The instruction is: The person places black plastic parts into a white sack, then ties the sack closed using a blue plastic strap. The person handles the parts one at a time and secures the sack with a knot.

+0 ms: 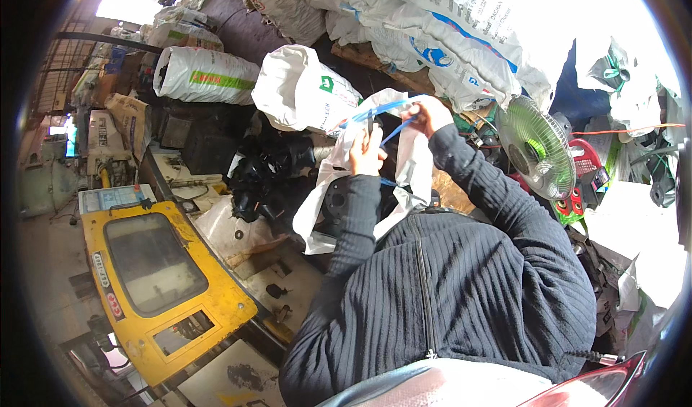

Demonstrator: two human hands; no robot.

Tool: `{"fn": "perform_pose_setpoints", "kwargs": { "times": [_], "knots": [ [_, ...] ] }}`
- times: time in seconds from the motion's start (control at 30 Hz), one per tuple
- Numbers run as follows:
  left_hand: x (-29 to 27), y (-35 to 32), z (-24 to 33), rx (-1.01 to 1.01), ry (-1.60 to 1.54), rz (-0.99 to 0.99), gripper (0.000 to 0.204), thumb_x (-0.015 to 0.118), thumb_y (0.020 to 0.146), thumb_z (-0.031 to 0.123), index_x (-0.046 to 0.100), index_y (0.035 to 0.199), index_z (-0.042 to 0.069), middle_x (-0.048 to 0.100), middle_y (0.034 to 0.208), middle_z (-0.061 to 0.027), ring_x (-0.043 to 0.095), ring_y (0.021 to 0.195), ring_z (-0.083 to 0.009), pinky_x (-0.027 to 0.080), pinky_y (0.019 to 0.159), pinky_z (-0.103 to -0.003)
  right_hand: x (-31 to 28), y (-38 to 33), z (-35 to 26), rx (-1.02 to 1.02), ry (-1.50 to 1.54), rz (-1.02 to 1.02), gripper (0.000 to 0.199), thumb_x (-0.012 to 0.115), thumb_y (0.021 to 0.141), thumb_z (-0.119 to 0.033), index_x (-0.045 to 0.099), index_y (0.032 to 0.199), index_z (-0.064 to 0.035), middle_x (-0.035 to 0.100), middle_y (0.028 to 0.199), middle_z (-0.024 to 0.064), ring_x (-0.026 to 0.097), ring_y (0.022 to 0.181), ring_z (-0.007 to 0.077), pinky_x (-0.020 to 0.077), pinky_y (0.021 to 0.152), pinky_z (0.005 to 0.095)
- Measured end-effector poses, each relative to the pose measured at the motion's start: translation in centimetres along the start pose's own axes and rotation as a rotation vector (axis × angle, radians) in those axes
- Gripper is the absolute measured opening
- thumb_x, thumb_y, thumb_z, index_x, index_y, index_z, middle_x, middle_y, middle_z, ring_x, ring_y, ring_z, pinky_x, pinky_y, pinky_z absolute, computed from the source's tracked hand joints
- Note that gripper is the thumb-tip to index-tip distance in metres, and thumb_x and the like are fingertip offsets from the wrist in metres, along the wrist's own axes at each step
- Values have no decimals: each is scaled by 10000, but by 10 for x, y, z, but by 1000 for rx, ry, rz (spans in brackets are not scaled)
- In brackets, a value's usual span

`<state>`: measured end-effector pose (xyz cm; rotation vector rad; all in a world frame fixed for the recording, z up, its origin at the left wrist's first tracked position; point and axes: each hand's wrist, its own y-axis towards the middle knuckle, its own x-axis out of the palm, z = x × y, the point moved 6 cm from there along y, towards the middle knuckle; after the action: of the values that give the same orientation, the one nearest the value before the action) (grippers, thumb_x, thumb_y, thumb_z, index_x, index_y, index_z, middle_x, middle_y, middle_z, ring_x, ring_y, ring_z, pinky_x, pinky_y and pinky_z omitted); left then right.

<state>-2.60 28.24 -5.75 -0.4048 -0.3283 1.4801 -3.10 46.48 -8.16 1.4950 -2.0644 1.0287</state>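
A white woven sack (412,163) stands upright in front of my chest, its mouth spread and its rim edged in blue. Black parts (335,197) show inside it. My left hand (367,152) is closed at the near left of the mouth, on a blue strap (395,131); a small dark narrow piece shows by its fingertips, too small to name. At the right of the rim my right hand (430,116) pinches the other end of the strap. The fingers partly hide the grip.
Black moulded parts (263,173) lie heaped left of the sack. Two white sacks (288,86) (205,75) lean beyond it. A yellow machine door (162,284) is at the left. On the right stand a green fan (535,148) and a red basket (585,158). Stuffed sacks (447,36) fill the back.
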Motion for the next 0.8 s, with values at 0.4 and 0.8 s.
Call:
{"fn": "perform_pose_setpoints", "kwargs": {
  "times": [0.4,0.8],
  "knots": [
    [1,37,1,407,714,-136,185,549,814,197,637,864,42,633,720,-69,598,655,-171,461,611,-312,30,20,-41,58,-2014,-65,460,574,707,-455,644,940,-64,649,832,157,636,801,293,501,714,366],
    [26,-2,-30,-215,-25,-352,269,474,879,257,490,1038,40,642,815,-130,430,415,-100,293,313,-231,6,-26,-57,150,-2003,-69,368,569,691,-328,656,913,-48,637,835,180,624,809,304,494,721,377]
  ]
}}
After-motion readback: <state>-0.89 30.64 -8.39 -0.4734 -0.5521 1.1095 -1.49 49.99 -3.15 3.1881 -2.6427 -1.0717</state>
